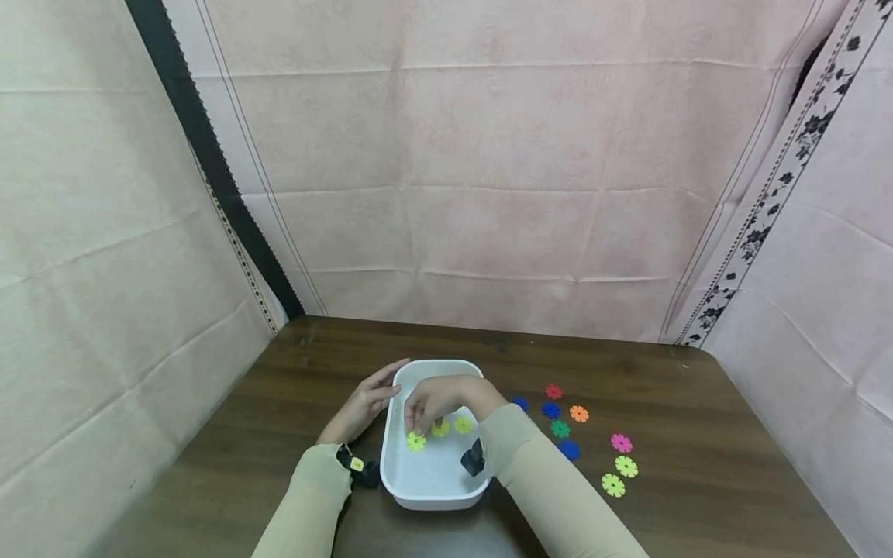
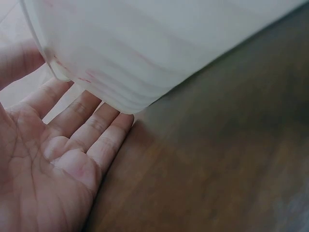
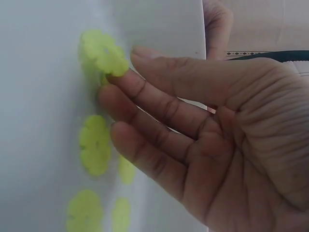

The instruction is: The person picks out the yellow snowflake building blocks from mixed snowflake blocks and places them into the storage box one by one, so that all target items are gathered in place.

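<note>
A white plastic tray (image 1: pixel 432 496) stands on the table. My left hand (image 1: pixel 366 404) rests against its left side, fingers extended; in the left wrist view those fingers (image 2: pixel 91 123) reach along the outer wall. My right hand (image 1: pixel 438 399) is down inside the tray. Between its thumb and index finger it pinches a yellow-green flower-shaped piece (image 3: pixel 104 52), tilted up from the tray floor. Another yellow-green flower (image 3: pixel 95 145) lies close beside the curled fingers, and a further one (image 3: pixel 84 212) shows below that.
Right of the tray lie loose flower pieces: red (image 1: pixel 553 391), orange (image 1: pixel 579 413), green (image 1: pixel 560 428), pink (image 1: pixel 621 442), several blue (image 1: pixel 551 410) and two yellow-green (image 1: pixel 613 486). The brown wooden table (image 1: pixel 698 465) has pale cloth (image 1: pixel 488 194) hanging behind and at both sides.
</note>
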